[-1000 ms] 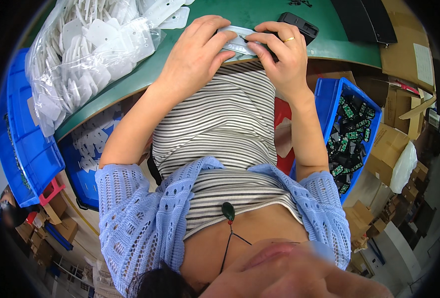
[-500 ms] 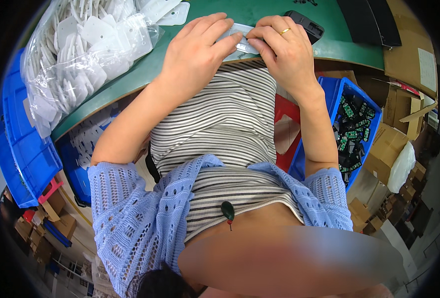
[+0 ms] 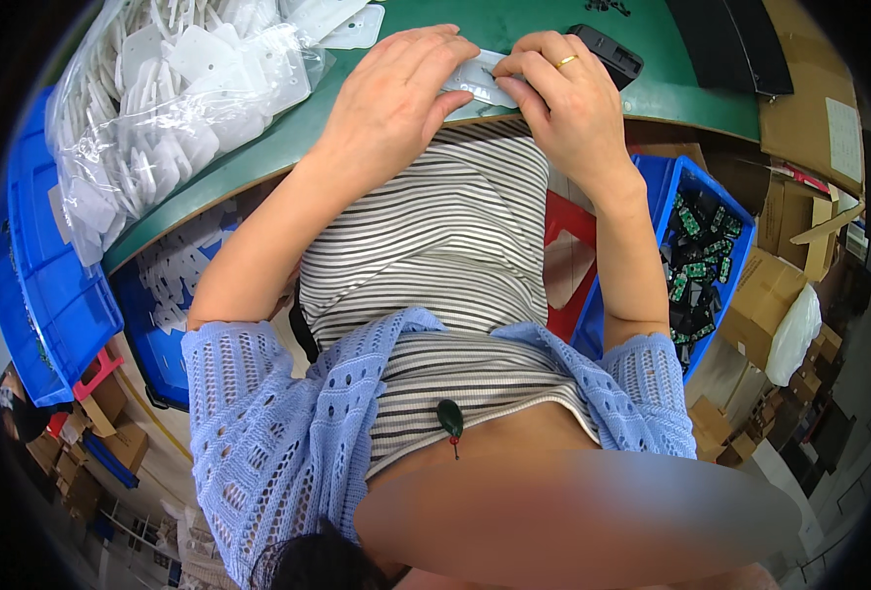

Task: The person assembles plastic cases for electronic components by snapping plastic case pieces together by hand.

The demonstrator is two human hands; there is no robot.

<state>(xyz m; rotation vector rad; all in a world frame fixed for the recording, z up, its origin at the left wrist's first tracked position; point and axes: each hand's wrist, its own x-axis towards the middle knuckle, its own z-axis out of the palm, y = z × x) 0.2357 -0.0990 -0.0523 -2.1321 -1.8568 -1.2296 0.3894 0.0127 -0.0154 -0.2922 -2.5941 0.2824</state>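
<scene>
Head view, top centre: our left hand [image 3: 391,103] and right hand [image 3: 563,93] pinch a clear plastic piece [image 3: 475,84] over the green table [image 3: 514,25]; we should press evenly.

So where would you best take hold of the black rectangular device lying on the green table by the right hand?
Probably across the long sides of the black rectangular device, coming from above: it lies flat on the green table, its narrow width suits a pinch, and the right hand crowds its near end.

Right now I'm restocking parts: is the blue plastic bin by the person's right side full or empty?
Partly full: the blue plastic bin holds a heap of small green and black circuit boards, with bare wall above them.
</scene>
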